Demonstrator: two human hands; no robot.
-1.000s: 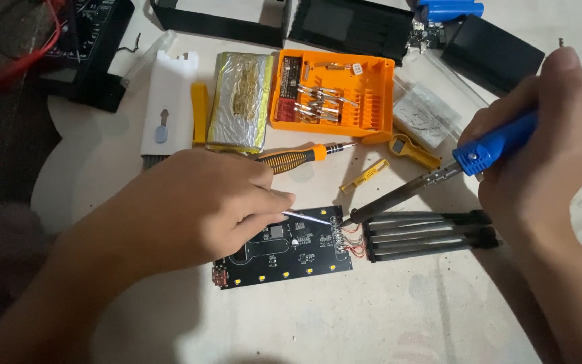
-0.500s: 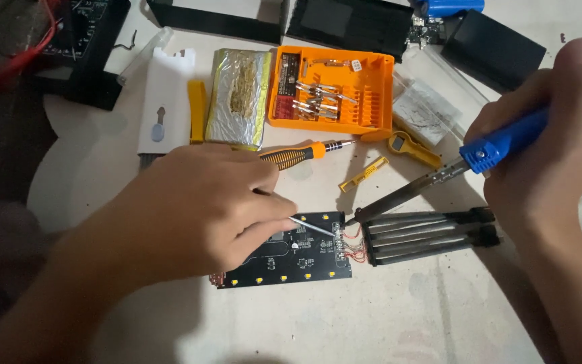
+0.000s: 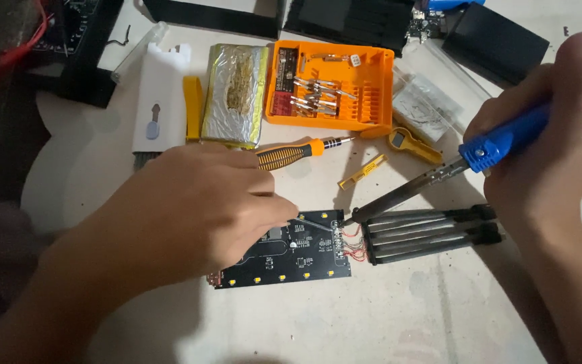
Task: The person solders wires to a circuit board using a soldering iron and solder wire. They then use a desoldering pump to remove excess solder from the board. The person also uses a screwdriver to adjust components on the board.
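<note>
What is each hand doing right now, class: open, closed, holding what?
Left hand: closed, fingers pinching a thin solder wire over the black circuit board.
Right hand: closed around the blue-handled soldering iron.

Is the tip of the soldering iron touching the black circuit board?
Touching. In the head view, the soldering iron tip meets the right edge of the circuit board, by the red wires, with no visible gap.

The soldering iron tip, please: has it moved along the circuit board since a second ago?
No. The soldering iron tip rests at the circuit board right edge by the red wires, as before.
</note>
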